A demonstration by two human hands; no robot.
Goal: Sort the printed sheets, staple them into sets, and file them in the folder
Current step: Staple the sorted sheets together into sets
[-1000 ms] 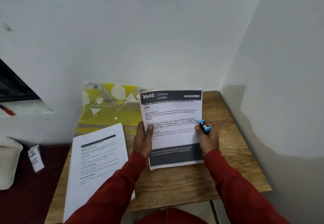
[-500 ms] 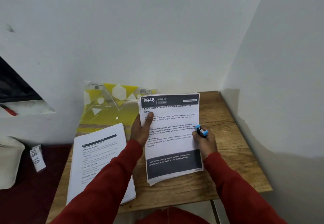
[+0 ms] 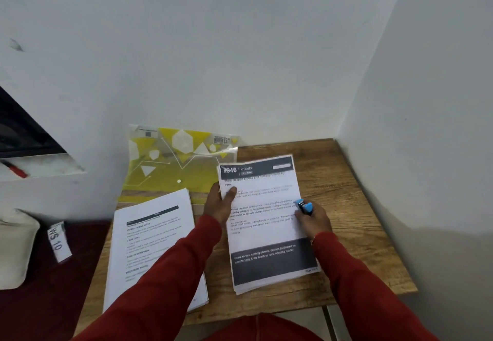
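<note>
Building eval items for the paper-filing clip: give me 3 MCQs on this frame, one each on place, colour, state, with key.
1. Where is the folder?
A. leaning on the wall at the table's back
B. on the floor
C. under the right stack

2. What colour is the small stapler?
A. red
B. blue and black
C. green

3. What is the left hand doing?
A. resting flat on the table
B. gripping the left edge of the KITCHEN sheets
C. holding the stapler

Key: A, its top edge lies against the wall; B, blue body with black parts in the right hand; B, thumb over the page edge.
</note>
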